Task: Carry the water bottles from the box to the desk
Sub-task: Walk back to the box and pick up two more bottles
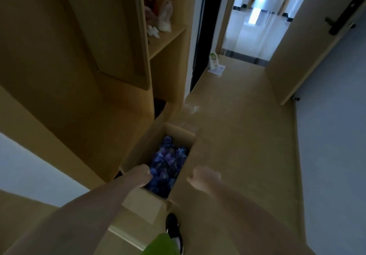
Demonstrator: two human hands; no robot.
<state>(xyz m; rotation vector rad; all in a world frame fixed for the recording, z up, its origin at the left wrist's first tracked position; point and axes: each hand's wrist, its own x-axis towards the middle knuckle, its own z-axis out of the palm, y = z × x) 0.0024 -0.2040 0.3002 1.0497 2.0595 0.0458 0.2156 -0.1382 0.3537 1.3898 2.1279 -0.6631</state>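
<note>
**Hands reach over box of bottled water**

An open cardboard box (179, 135) stands on the wooden floor (237, 135) beside a wardrobe (79, 76), packed with water bottles (168, 161) wrapped in blue labels; the blur leaves no print readable. The left hand (141, 175) dips into the box among the bottles, its fingers hidden, so their grip cannot be told. The right hand (204, 176) hovers at the box's right edge, fingers curled together, holding nothing. A black shoe (174, 229) stands beside the box

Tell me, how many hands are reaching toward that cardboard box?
2: the left hand reaches inside the box among the bottles; the right hand is at its right edge.
</note>
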